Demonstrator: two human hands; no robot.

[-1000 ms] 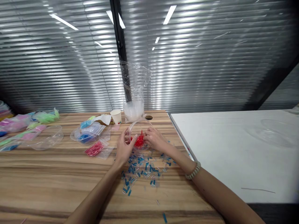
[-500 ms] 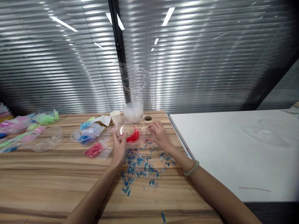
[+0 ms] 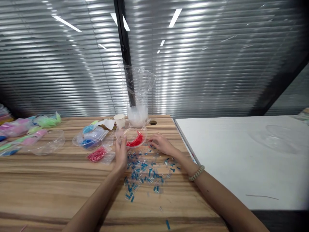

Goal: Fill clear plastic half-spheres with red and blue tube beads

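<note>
My left hand (image 3: pixel 121 154) grips the left rim of a round clear plastic bowl (image 3: pixel 118 133), tilted toward me above the table. Small red pieces (image 3: pixel 136 140) lie heaped along its lower right side. Just right of the bowl, my right hand (image 3: pixel 161 143) is low over the table, its fingers drawn together; anything between the fingertips is too small to make out. A few loose red bits are scattered near those fingertips. Below both hands, many short blue and clear tube-like pieces (image 3: pixel 142 169) are spread across the wood.
Left of my hands are a bag of red pieces (image 3: pixel 97 154) and a clear dish with blue-filled bags (image 3: pixel 88 141). Behind stand a paper cup (image 3: pixel 119 120) and a tall clear bag (image 3: pixel 138 113). Coloured bags (image 3: pixel 49 120) pile at far left. A white board (image 3: pixel 227 154) lies right.
The bowl has tipped up toward me and shifted slightly left with my left hand. My right hand has come down toward the table and a little left.
</note>
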